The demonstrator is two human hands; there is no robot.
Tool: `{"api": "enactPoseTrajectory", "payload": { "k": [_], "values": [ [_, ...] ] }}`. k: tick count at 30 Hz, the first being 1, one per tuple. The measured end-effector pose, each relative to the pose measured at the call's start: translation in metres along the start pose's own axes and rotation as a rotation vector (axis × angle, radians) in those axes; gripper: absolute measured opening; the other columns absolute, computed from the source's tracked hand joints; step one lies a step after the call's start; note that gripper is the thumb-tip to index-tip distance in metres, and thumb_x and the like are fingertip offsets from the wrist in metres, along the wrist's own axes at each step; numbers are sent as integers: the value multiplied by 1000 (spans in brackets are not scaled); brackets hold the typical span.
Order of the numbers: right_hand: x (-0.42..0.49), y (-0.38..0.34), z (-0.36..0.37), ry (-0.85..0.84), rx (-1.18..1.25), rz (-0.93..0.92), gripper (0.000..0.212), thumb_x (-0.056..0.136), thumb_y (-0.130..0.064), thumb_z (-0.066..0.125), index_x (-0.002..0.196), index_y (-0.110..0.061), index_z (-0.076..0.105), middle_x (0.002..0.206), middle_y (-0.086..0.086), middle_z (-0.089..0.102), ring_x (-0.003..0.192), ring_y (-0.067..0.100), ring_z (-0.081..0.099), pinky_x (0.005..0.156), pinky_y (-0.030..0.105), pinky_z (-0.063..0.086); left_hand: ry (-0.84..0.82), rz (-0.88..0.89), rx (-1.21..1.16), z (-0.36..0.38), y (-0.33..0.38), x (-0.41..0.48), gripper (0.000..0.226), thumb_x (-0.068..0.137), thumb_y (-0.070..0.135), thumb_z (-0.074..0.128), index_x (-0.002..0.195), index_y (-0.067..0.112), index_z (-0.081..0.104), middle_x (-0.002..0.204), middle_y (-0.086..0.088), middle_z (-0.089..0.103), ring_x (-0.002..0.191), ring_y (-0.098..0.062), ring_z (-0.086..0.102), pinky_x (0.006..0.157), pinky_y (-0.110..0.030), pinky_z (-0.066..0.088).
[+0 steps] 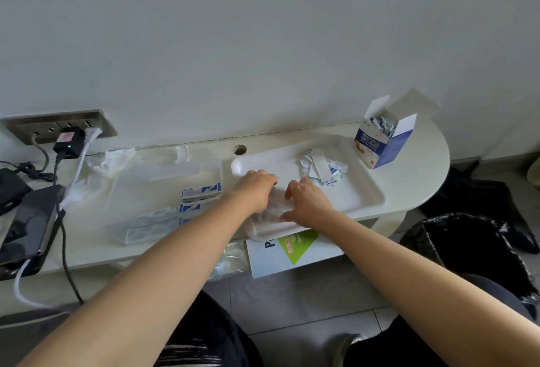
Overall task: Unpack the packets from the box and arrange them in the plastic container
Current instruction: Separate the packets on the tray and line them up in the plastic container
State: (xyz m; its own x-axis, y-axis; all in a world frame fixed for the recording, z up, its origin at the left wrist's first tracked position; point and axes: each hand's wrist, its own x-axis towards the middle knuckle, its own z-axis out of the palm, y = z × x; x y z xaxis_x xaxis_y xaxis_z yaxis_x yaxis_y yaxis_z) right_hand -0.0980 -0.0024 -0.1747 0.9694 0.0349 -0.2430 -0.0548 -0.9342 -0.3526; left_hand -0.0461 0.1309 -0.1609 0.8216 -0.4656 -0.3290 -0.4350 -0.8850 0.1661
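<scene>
An open blue and white box (pixel 382 141) stands at the table's back right with small packets showing inside. A loose pile of white and blue packets (pixel 323 168) lies in the white tray (pixel 368 194). At the tray's near left corner, my left hand (pixel 257 188) and my right hand (pixel 306 201) curl their fingers round a pale bundle (pixel 271 212), too blurred to tell apart. To the left lies a clear plastic container (pixel 140 229), with blue-marked packets (pixel 201 190) beside and in it.
Chargers and cables hang from a wall socket strip (pixel 61 127) at the left, above a dark phone (pixel 26 220). Clear wrapping (pixel 117 162) lies at the back. A green and white sheet (pixel 292 250) sticks out under the tray. A black bin bag (pixel 467 250) stands on the right.
</scene>
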Motion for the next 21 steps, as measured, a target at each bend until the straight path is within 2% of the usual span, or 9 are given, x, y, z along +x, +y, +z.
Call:
{"api": "enactPoseTrajectory", "payload": {
  "k": [4,8,11,14,18,21],
  "values": [
    [0,3,0,7,52,14,48,75,-30,78,114,-11,56,114,9,60,103,25,57,80,30,45,-28,-85,-37,-1,0,6,65,83,-8,47,142,18,35,137,-13,38,125,-31,37,100,-37,40],
    [5,8,0,-22,129,52,47,71,-26,81,109,-12,59,107,8,63,98,25,59,78,29,47,0,-98,-68,-2,-4,10,69,83,-7,46,145,19,31,137,-13,36,127,-31,35,100,-37,40],
    [7,12,0,-41,172,47,39,71,-23,80,103,-12,61,104,6,64,96,23,60,76,28,46,4,-116,-95,1,-7,12,67,83,-4,49,143,24,34,134,-12,35,125,-30,35,95,-33,39],
    [7,18,-3,-49,199,44,21,78,-21,73,95,-11,66,98,6,67,89,20,61,73,27,49,13,-135,-119,4,-8,13,55,83,1,53,132,25,44,129,-11,37,121,-28,36,88,-30,39],
    [7,36,-16,34,396,126,8,83,-19,67,87,-12,67,74,-1,62,73,15,59,59,20,44,55,-127,-158,4,-7,14,43,85,6,55,124,22,52,125,-11,40,116,-28,41,87,-29,39],
    [8,47,-26,138,662,198,13,85,-24,66,89,-11,65,71,-3,58,66,13,52,59,22,41,118,-121,-286,0,-7,13,32,85,14,64,117,17,59,114,-5,50,106,-27,52,80,-26,39]
  ]
}}
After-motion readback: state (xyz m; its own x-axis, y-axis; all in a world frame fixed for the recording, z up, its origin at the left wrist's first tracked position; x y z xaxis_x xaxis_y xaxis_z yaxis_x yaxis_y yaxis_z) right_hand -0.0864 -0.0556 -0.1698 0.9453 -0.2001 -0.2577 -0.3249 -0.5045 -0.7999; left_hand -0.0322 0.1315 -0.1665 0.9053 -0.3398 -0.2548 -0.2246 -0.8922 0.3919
